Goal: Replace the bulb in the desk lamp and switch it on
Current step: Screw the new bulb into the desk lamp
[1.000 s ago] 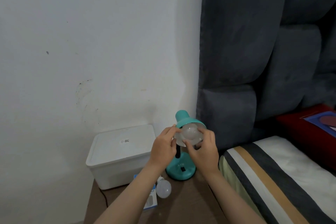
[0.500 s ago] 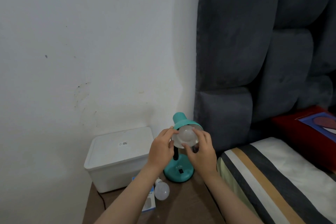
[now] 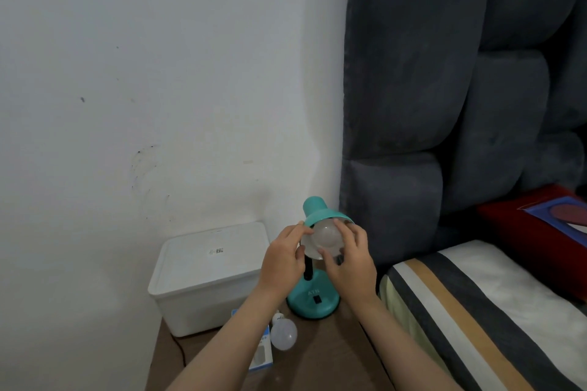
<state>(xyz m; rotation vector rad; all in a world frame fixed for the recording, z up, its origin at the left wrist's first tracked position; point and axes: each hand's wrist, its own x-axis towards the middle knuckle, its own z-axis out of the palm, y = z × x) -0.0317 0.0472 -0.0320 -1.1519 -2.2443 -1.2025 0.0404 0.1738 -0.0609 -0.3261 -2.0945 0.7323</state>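
While the left hand point(image 3: 283, 259) steadies the rim of the teal lamp shade point(image 3: 320, 215), the right hand point(image 3: 349, 259) grasps the bulb point(image 3: 325, 236) seated inside the shade, with its fingertips spread around the frosted globe. Compared with one second ago, the right fingers sit further round the globe, and the thumb now lies under its lower edge. This shift suggests a turn of the bulb in the socket; whether it is being tightened or loosened cannot be determined. The left hand keeps the same clasp on the shade edge. A second bulb point(image 3: 282, 335) lies unmoved on the bedside table point(image 3: 317, 355), beside a small blue box point(image 3: 263, 355) and in front of the white storage box point(image 3: 209, 270). The black switch point(image 3: 316, 299) on the lamp base point(image 3: 313, 300) is untouched. Switching on therefore remains outstanding.
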